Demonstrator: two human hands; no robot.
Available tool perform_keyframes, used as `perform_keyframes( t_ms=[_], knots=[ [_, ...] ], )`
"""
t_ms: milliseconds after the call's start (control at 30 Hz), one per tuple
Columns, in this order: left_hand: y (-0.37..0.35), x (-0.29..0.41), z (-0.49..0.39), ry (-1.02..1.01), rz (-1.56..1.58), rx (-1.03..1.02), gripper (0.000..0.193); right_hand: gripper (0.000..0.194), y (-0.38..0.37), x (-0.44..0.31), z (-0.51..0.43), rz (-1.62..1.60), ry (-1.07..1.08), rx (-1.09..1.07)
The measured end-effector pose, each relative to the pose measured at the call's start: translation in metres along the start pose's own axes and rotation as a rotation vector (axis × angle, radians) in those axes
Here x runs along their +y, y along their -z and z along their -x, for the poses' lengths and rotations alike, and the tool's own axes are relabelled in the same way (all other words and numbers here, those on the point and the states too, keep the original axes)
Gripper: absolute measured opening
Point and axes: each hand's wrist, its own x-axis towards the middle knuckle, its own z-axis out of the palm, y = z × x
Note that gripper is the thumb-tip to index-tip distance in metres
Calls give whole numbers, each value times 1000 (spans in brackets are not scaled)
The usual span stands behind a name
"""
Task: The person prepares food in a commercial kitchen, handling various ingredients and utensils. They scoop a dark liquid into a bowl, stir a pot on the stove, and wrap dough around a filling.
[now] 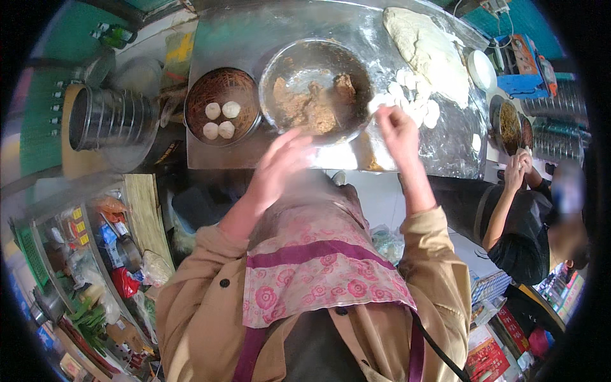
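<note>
My right hand (397, 131) is at the right rim of a large metal bowl (267, 71), its fingertips pinching a round dough wrapper (380, 101) beside a pile of floured wrappers (420, 102). Blurred, my left hand (286, 160) hovers at the bowl's near-left edge with its fingers apart and nothing seen in it. Brown minced filling (317, 112) lies in the bowl. To the left, several filled buns (231, 110) rest in a round steamer basket (200, 88). A big slab of dough (425, 47) covers the table's far right.
The metal table (229, 38) bears flour at right. Stacked steamer rings (114, 124) stand at left. A co-worker in dark clothing (522, 243) works at right by a bowl of chopped filling (510, 126). Shelves of bagged goods (95, 267) are at lower left.
</note>
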Motion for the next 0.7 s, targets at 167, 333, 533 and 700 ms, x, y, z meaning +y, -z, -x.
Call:
perform_keyframes(
  t_ms=[167,333,533,700],
  knots=[
    [9,-9,-28,139,-22,42,48,7,-59,-75,50,-78,320,-393],
    [32,5,-14,58,9,236,44,11,-50,-52,2,63,-36,-209],
    [48,-5,-2,53,47,426,36,13,-75,1,-49,654,129,-503],
    [40,-6,10,55,93,535,40,17,-93,0,-74,839,88,-731]
  ],
)
